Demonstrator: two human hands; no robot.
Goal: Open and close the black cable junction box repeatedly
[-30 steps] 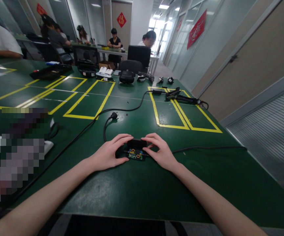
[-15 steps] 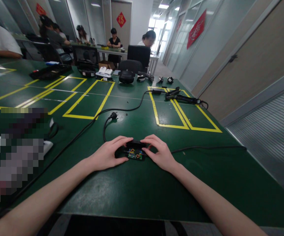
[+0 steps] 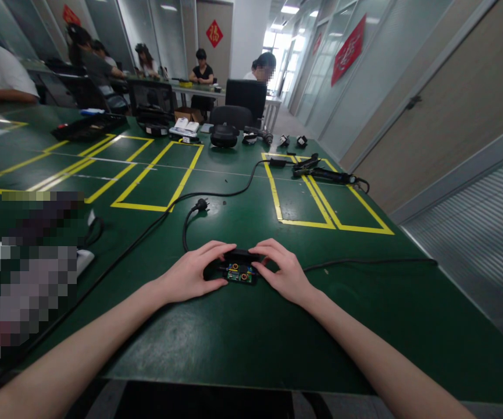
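A small black power adapter (image 3: 239,270) lies opened on the green table (image 3: 251,337), showing a circuit board with orange and blue parts. My left hand (image 3: 192,272) grips its left end, fingers curled over the top and thumb below. My right hand (image 3: 284,272) grips its right end the same way. A black cable (image 3: 364,263) runs from the adapter to the right. Another black cord with a plug (image 3: 200,205) loops just beyond my left hand.
Yellow tape rectangles (image 3: 307,203) mark the table. A long black cable (image 3: 216,195) crosses toward tools (image 3: 321,171) at the far right. Black cases, a white box (image 3: 184,129) and headsets sit at the back. Several people sit at far tables. A blurred-out patch is at the left.
Both hands have closed in slightly on the adapter, and its black cover has tilted lower over the board. Otherwise nothing moved.
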